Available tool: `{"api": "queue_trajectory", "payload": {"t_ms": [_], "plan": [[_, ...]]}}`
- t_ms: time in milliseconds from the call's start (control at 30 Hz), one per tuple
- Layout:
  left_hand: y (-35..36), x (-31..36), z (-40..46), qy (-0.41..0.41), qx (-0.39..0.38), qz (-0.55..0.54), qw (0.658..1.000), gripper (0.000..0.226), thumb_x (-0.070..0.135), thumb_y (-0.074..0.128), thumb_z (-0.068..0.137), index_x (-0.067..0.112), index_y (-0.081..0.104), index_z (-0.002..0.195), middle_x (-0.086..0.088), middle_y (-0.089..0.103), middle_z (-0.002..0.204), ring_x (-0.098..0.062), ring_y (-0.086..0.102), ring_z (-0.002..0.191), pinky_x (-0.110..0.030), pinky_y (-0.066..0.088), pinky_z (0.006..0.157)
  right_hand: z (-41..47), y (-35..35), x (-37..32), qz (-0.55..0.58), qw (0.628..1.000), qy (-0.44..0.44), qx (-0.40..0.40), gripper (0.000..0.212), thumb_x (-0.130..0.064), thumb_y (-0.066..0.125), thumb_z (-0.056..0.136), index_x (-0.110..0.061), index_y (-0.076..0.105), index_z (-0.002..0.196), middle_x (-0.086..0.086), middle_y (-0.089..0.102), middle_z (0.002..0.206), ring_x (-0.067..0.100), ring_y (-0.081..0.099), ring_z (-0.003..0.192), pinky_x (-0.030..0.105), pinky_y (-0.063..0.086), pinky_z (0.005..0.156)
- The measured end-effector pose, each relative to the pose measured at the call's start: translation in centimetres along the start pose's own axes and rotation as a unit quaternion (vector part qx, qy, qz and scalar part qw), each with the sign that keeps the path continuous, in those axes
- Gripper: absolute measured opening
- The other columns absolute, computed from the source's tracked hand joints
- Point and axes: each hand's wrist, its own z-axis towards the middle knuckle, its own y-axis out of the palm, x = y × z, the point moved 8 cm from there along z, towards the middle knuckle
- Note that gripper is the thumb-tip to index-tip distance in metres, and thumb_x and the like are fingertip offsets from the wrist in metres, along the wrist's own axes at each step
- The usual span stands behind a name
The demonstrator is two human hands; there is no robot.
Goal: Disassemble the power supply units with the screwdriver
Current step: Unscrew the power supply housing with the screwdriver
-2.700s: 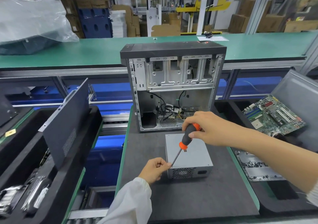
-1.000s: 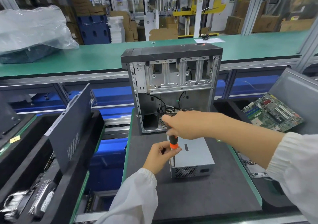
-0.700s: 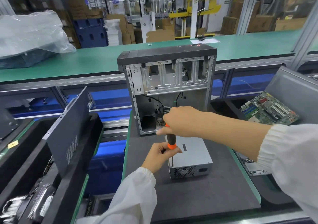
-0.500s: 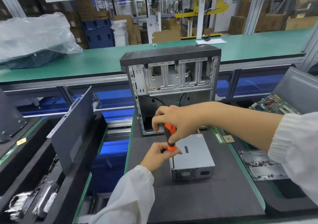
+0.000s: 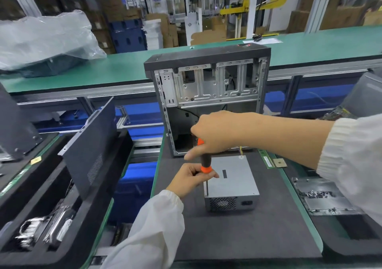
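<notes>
A grey metal power supply unit [image 5: 233,181] lies flat on the dark foam mat [image 5: 237,233], its fan grille facing me. The screwdriver [image 5: 205,162], black with orange ends, stands nearly upright over the unit's left edge. My right hand [image 5: 215,134] grips the top of its handle from above. My left hand [image 5: 193,178] is closed around the lower orange collar and shaft, beside the unit's left side. The tip is hidden behind my left hand.
An open, stripped computer case [image 5: 208,97] stands upright just behind the unit. A black side panel [image 5: 91,148] leans in the foam tray on the left. A metal tray with loose screws [image 5: 322,196] sits right. Small RAM stick and chip [image 5: 272,162] lie on the mat's edge.
The screwdriver went from slanted to nearly upright. My right hand moved over the handle's top and my left hand closed around its lower end at the unit's left edge.
</notes>
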Motion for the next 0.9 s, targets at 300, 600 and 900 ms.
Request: {"api": "queue_trajectory", "payload": {"t_ms": [300,600,900], "plan": [[-0.2,-0.1,0.3,0.009,0.006,-0.021,1.000,0.019,0.045,0.073,0.078,0.029,0.078,0.088,-0.016,0.043,0.077,-0.013,0.027,0.058,-0.014,0.029,0.054,-0.1,0.5,0.7,0.081,0.995,-0.049,-0.011,0.057,-0.066,0.060,0.079,-0.021,0.048,0.113,-0.002,0.044,0.093,0.017,0.051,0.078,0.032,0.041,0.061],[0.0,0.0,0.5,-0.005,0.004,-0.029,1.000,0.010,0.033,0.074,0.079,0.027,0.079,0.085,-0.017,0.049,0.084,-0.006,0.040,0.060,-0.011,0.034,0.056,-0.4,0.9,1.2,0.139,0.985,-0.083,-0.063,0.053,-0.045,0.070,0.080,-0.033,0.043,0.125,-0.003,0.039,0.114,0.019,0.052,0.090,0.034,0.048,0.069],[-0.3,-0.9,0.5,-0.011,0.006,-0.028,1.000,0.020,0.037,0.075,0.077,0.020,0.079,0.087,0.012,0.043,0.052,-0.002,0.040,0.052,-0.009,0.032,0.052,-0.5,1.3,0.4,0.145,0.979,-0.120,-0.072,0.045,-0.024,0.066,0.084,-0.034,0.046,0.122,-0.002,0.036,0.115,0.019,0.051,0.091,0.027,0.044,0.064]]}}
